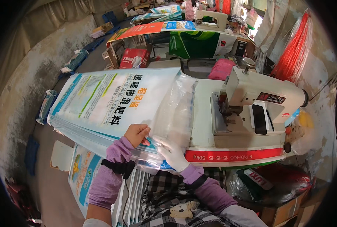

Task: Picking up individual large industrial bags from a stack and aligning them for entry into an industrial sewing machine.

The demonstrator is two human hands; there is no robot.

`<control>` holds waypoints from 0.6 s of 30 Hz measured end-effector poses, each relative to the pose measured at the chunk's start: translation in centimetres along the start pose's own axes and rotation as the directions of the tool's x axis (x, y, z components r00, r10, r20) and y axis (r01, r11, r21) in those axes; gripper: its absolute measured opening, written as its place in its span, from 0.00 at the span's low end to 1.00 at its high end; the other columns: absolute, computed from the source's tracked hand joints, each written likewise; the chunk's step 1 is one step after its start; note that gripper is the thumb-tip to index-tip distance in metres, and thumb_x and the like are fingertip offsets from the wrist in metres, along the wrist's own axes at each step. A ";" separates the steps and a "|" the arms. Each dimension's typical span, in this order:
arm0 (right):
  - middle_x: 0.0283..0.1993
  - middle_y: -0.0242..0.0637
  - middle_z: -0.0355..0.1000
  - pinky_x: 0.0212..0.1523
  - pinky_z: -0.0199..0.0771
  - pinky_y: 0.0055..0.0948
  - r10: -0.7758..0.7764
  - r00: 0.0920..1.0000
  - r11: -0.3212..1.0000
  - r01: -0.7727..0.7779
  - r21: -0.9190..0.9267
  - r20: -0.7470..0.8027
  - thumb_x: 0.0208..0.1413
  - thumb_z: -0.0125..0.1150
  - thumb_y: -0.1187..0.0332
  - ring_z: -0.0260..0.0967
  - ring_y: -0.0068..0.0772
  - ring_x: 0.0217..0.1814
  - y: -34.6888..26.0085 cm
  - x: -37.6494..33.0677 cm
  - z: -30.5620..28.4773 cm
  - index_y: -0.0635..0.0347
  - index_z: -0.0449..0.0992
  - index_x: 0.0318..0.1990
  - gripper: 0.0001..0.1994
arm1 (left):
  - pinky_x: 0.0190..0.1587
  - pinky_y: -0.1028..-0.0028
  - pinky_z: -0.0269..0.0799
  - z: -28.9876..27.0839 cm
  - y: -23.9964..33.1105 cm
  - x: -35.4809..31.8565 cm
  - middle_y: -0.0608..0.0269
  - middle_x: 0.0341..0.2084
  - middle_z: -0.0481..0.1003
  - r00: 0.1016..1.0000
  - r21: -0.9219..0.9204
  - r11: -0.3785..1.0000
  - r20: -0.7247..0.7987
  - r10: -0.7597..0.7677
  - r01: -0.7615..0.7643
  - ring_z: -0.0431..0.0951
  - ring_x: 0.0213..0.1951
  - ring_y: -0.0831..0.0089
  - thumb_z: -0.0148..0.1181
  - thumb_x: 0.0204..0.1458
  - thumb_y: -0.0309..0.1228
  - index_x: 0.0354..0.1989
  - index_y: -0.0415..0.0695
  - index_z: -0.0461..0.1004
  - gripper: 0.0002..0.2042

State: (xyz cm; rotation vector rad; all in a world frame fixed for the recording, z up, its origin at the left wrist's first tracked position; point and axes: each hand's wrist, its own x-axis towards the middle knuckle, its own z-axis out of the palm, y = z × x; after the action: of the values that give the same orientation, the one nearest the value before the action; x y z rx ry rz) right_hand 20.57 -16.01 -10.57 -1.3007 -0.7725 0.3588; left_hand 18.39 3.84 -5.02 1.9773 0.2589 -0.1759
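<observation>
Printed sacks (pixel 96 98) lie stacked beside the sewing machine (pixel 242 87), clear film (pixel 178 108) spread at their end, seemingly unsewn. Left hand (pixel 137 134) curled, gloved right hand (pixel 172 154) on the film; whether either pinches, I can't tell.

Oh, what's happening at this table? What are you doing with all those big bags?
A person is working at a stack of large printed bags. The left hand, fingers curled, is at the stack's near edge; the right hand, in a white glove, is beside it at the clear plastic along the bags' right end. Whether either grips anything is hard to tell. To the right stands a sewing machine with neither hand on it; a black phone lies at its base.
</observation>
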 end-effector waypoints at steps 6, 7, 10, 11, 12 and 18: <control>0.49 0.47 0.69 0.54 0.65 0.35 -0.076 0.994 0.971 0.091 -0.221 0.073 0.58 0.50 0.73 0.67 0.48 0.52 0.2 0.2 1.7 0.60 0.68 0.58 0.19 | 0.22 0.81 0.72 -0.6 -1.1 0.0 0.67 0.19 0.71 0.997 -0.213 0.975 0.049 -0.052 0.061 0.76 0.18 0.76 0.50 0.60 0.34 0.28 0.37 0.70 0.13; 0.49 0.47 0.69 0.54 0.65 0.35 -0.072 0.995 0.971 0.085 -0.225 0.065 0.58 0.50 0.73 0.67 0.48 0.52 0.4 0.3 1.7 0.60 0.68 0.58 0.19 | 0.21 0.80 0.71 -0.5 -0.7 -0.1 0.68 0.18 0.70 0.992 -0.323 0.939 0.055 -0.110 0.122 0.75 0.17 0.77 0.53 0.59 0.35 0.27 0.37 0.71 0.14; 0.48 0.47 0.69 0.51 0.66 0.38 -0.185 0.977 0.884 0.211 -0.417 0.102 0.58 0.50 0.71 0.67 0.50 0.48 0.4 0.8 2.3 0.61 0.70 0.54 0.16 | 0.19 0.79 0.67 -0.8 -0.2 -0.7 0.68 0.13 0.69 0.999 0.075 0.997 0.050 0.006 -0.009 0.72 0.16 0.78 0.58 0.55 0.34 0.23 0.36 0.71 0.14; 0.47 0.47 0.69 0.49 0.67 0.40 -0.160 0.968 0.915 0.219 -0.340 0.194 0.56 0.52 0.70 0.68 0.49 0.47 -0.4 0.9 2.1 0.61 0.72 0.51 0.16 | 0.19 0.79 0.67 -0.8 0.0 -1.1 0.68 0.13 0.69 0.998 0.076 0.997 0.061 0.007 -0.012 0.72 0.16 0.78 0.58 0.55 0.34 0.23 0.36 0.71 0.14; 0.46 0.46 0.70 0.47 0.67 0.43 -0.143 0.948 0.941 0.220 -0.257 0.285 0.54 0.53 0.69 0.68 0.47 0.45 -0.8 1.2 1.8 0.61 0.73 0.49 0.15 | 0.18 0.77 0.64 -1.0 0.1 -2.3 0.65 0.11 0.69 0.996 0.194 0.977 -0.005 0.094 -0.091 0.70 0.14 0.74 0.60 0.53 0.33 0.21 0.36 0.71 0.14; 0.45 0.44 0.74 0.49 0.67 0.38 0.160 0.778 0.347 0.531 -0.773 0.607 0.49 0.52 0.63 0.69 0.42 0.47 -3.3 3.8 4.5 0.62 0.78 0.36 0.13 | 0.20 0.65 0.64 1.1 2.6 -13.4 0.51 0.13 0.70 0.882 0.784 0.620 -0.275 0.383 -0.025 0.70 0.16 0.53 0.66 0.43 0.29 0.19 0.40 0.73 0.08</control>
State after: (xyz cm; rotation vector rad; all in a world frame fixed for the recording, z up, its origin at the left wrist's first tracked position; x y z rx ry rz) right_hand 19.58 -11.15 -5.94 -2.1875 -1.8857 0.0678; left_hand 6.13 0.44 0.07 2.8898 0.2418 0.3820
